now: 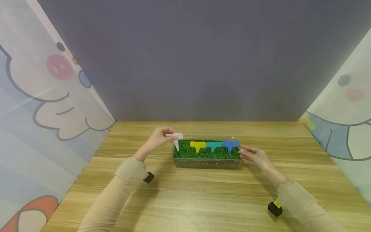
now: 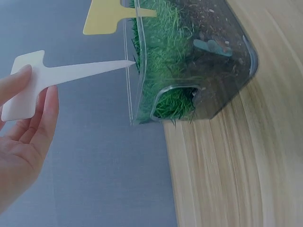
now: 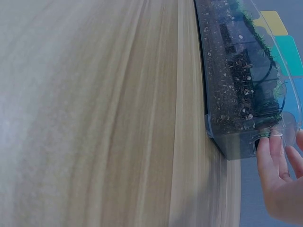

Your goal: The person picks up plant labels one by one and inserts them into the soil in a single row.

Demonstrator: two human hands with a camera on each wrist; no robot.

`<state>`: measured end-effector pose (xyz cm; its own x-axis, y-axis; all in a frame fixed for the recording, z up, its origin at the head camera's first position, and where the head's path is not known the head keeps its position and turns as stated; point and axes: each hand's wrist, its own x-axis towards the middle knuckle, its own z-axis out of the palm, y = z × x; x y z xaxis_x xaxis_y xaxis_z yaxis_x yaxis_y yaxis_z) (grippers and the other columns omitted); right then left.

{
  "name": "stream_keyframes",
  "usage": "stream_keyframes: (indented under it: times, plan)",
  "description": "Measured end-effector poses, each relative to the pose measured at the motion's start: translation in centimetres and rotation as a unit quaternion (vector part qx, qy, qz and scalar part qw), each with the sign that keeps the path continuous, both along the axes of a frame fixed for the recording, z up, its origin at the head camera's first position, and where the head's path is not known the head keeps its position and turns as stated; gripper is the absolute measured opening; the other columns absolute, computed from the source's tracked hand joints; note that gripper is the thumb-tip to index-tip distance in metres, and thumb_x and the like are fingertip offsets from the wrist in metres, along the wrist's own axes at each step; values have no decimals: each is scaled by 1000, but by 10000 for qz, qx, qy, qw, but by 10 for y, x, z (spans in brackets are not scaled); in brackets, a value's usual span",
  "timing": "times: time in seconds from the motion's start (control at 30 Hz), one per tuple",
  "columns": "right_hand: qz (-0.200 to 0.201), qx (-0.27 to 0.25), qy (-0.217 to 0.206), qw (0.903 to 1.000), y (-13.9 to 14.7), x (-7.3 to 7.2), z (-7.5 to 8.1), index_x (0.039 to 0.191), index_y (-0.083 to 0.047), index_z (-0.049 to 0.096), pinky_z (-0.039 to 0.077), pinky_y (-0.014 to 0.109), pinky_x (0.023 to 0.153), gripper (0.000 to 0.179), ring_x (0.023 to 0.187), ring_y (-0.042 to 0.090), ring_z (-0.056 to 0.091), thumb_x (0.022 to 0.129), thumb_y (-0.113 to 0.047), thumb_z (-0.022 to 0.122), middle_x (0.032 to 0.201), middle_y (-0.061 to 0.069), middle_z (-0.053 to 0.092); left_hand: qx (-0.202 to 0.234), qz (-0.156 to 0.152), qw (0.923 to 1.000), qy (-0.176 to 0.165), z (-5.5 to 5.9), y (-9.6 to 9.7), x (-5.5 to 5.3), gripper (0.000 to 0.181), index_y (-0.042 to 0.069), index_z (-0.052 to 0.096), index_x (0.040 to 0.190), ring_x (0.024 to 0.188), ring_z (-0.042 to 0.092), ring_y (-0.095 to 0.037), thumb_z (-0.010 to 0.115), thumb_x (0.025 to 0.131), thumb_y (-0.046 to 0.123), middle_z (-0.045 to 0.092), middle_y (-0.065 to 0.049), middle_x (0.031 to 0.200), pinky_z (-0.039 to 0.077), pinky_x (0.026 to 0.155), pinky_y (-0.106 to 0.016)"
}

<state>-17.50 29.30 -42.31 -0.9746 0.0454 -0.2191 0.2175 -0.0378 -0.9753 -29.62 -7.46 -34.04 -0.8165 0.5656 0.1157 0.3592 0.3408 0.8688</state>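
Left hand [image 1: 158, 139] raised, fingers [image 2: 45, 113] and thumb pinched together, wrist bent, forearm in beige sleeve angled inward, right hand [image 1: 255, 156] lower, fingers [image 3: 267, 153] straight and extended to the left, its beige-sleeved forearm angled inward, 2 wrist-mounted cameras visible

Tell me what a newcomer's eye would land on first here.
Probably the clear planter box of green grass in the middle of the wooden table, with yellow, teal and blue T-shaped tags standing in a row. At its left end, the left hand pinches a white tag, tip at the grass. The right hand touches the box's right end.
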Motion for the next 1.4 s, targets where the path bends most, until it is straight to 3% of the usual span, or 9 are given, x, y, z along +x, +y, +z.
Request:
stream_keyframes:
  times: [0.13, 0.23, 0.33, 0.6, 0.7, 0.93, 1.2, 1.33, 1.4]
  plan:
    - [46, -141, 70, 9999, 2, -1, -3, 122, -14, 53, 49, 23, 79, 48, 87, 8, 61, 78, -27, 67, 94, -8, 64, 50, -39, 9999, -92, -2, 3, -1, 19, -2, 59, 95, 80, 61, -24, 64, 79, 7, 62, -16, 96, 52, 70, -32]
    - [96, -167, 168, 9997, 2, -1, -4, 125, -8, 48, 48, 25, 80, 54, 88, 9, 61, 78, -26, 67, 96, -6, 64, 91, -73, 9999, -71, -4, 6, -1, 20, -2, 59, 95, 81, 60, -21, 64, 78, 7, 62, -15, 95, 52, 73, -35]
    - [14, -197, 50, 9998, 4, -4, -8, 123, -12, 51, 48, 24, 80, 57, 87, 8, 61, 73, -30, 71, 95, -7, 64, 129, -78, 9999, -71, -5, 8, -1, 19, -2, 59, 93, 81, 60, -20, 64, 78, 7, 62, -15, 95, 51, 75, -37]
    - [-131, -226, -127, 9996, 12, -11, -23, 128, -10, 46, 47, 26, 81, 84, 88, 9, 62, 58, -42, 77, 94, -8, 64, 117, -153, 9998, 101, -10, 13, -2, 17, -4, 60, 91, 79, 60, -17, 65, 78, 5, 61, -15, 93, 52, 70, -32]
    - [-110, -213, -123, 9996, 13, -12, -24, 129, -9, 43, 47, 26, 82, 87, 88, 9, 62, 57, -44, 77, 94, -8, 64, 104, -139, 9998, 92, -12, 14, -2, 16, -4, 60, 90, 77, 59, -17, 65, 77, 4, 61, -14, 91, 51, 68, -31]
    - [-101, -168, -135, 9997, 12, -12, -24, 129, -10, 44, 47, 26, 82, 88, 89, 9, 61, 56, -46, 77, 94, -9, 64, 153, -233, 9996, -66, -19, 16, -4, 16, -4, 59, 91, 77, 59, -18, 64, 78, 4, 62, -13, 90, 50, 75, -45]
    - [-93, -185, -126, 9997, 13, -12, -26, 130, -9, 42, 47, 26, 82, 87, 89, 9, 61, 59, -44, 76, 95, -9, 64, 199, -334, 9992, -41, -26, 18, -6, 14, -6, 59, 90, 76, 59, -18, 63, 77, 0, 61, -14, 88, 51, 75, -41]
    - [-109, -203, -65, 9997, 14, -13, -28, 129, -8, 43, 47, 26, 82, 86, 88, 9, 61, 58, -44, 76, 94, -8, 64, 206, -365, 9991, -55, -17, 20, 3, 14, -8, 58, 89, 74, 58, -15, 62, 78, -2, 61, -16, 87, 50, 76, -45]
    - [-94, -197, -65, 9997, 13, -13, -27, 129, -8, 43, 47, 26, 82, 86, 88, 9, 61, 59, -44, 76, 95, -8, 64, 223, -373, 9990, -107, -18, 20, 2, 14, -9, 58, 89, 75, 58, -19, 62, 78, -2, 61, -16, 87, 49, 76, -47]
